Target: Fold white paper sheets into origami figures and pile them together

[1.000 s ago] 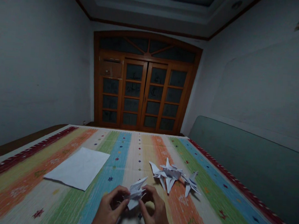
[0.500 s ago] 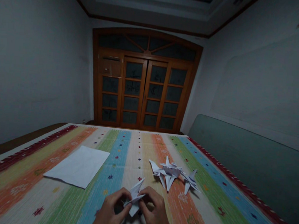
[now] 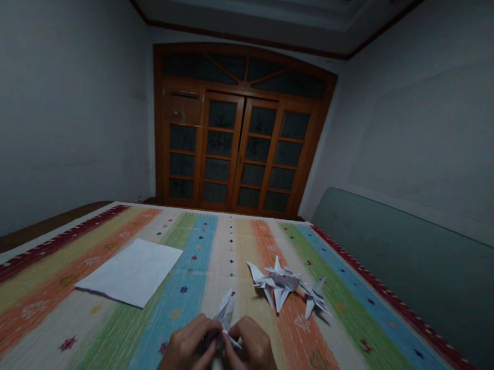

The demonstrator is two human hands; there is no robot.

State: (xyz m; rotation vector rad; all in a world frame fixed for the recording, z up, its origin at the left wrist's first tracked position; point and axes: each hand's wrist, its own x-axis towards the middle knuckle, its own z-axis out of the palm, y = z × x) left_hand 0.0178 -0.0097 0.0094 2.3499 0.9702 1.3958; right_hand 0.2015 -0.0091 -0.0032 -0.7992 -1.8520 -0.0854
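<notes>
A small folded white paper piece (image 3: 226, 310) is pinched between my two hands near the front of the table, its pointed tip standing up and away from me. My left hand (image 3: 189, 347) grips it from the left with thumb and forefinger. From the right, my right hand (image 3: 252, 351) pinches the same paper, the thumbs close together at its base. The lower part of the paper is hidden behind my fingers. To the right of my hands lie several folded white paper figures (image 3: 282, 282) with pointed ends, bunched together.
A stack or sheet of square white paper (image 3: 135, 273) lies on the left of the striped tablecloth (image 3: 156, 336). A pale green bench back or panel (image 3: 395, 240) runs along the right side. Wooden glazed doors (image 3: 238, 150) stand beyond the table.
My hands have drawn closer together around the folded paper, hiding more of its base. The paper's tip now points more upright. The sheet and the folded figures stay put.
</notes>
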